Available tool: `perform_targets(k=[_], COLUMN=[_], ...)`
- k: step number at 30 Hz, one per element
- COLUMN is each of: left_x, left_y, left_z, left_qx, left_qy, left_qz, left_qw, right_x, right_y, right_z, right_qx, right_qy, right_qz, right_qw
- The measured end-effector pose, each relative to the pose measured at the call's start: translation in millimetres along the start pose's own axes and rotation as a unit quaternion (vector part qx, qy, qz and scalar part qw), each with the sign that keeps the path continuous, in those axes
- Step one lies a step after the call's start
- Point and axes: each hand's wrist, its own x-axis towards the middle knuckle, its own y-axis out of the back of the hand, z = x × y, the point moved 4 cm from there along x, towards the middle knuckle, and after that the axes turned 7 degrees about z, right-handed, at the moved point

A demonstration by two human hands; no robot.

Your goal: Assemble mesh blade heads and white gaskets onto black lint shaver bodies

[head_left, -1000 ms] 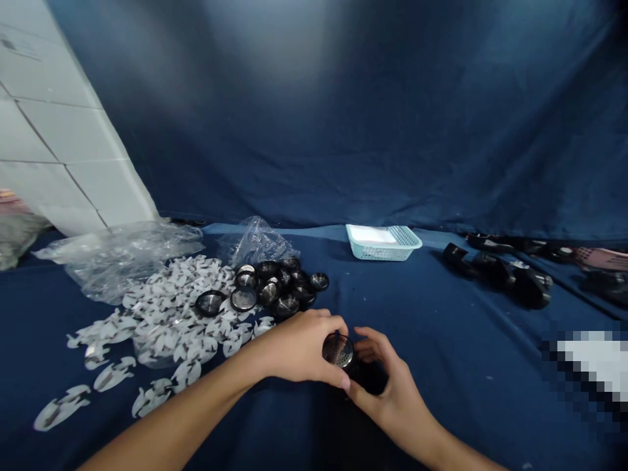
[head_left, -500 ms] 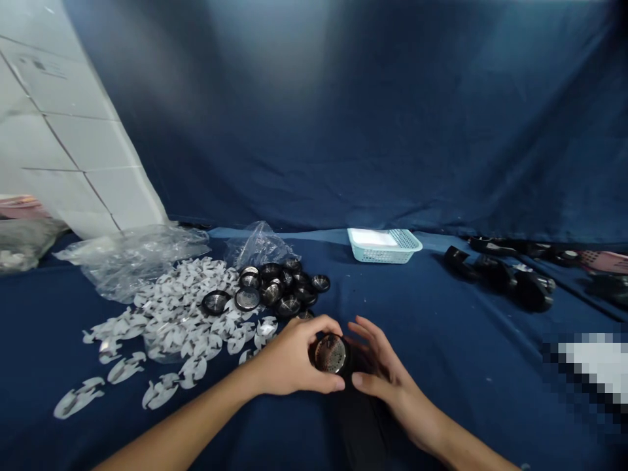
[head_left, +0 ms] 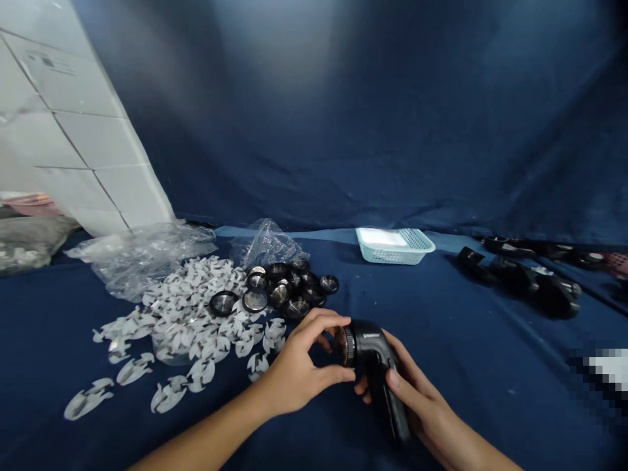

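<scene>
One black handheld device (head_left: 380,363) tilts, long axis from eleven o'clock to five. The right hand (head_left: 417,392) clasps its handle (head_left: 392,412); the left hand (head_left: 305,366) is nearer the ribbed cap (head_left: 349,347) at nine o'clock, thumb and fingers closed about it.

A dark blue drape (head_left: 373,131) spans the upper frame, its folds slanting at upper right. A soft pale sheen (head_left: 294,46) lights its upper middle. At upper left stands a white wall (head_left: 108,137) with dark seams. Blue cloth (head_left: 471,347) spreads across the lower frame.
</scene>
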Motion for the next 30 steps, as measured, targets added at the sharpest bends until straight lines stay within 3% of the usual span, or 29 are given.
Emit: perform_targets(k=[5, 11, 16, 20, 26, 30], left_x=[-5, -8, -10, -11, -11, -12], left_y=[-2.6, -11.4, -9.3, -6.8, -7.5, -6.0], left_z=[-6, -16, -14, -9, -4, 0], left_qx=[-0.093, -0.266, -0.237, -0.223, -0.186, -0.158], left_qy=[0.084, 0.178, 0.192, 0.182, 0.178, 0.171], left_qz=[-0.007, -0.028, -0.032, -0.018, -0.012, -0.013], left_qw=[0.992, 0.947, 0.952, 0.957, 0.966, 0.972], right_x=[-2, -3, -2, -7, -8, -6], right_y=[11, 25, 27, 29, 19, 15], right_z=[2, 10, 7, 7, 10, 9], right_qx=[-0.170, -0.305, -0.351, -0.338, -0.215, -0.185], right_qy=[0.105, 0.203, 0.244, 0.235, 0.141, 0.144], right_qz=[0.006, 0.047, 0.043, 0.054, -0.002, -0.016], right_qw=[0.980, 0.929, 0.903, 0.910, 0.966, 0.972])
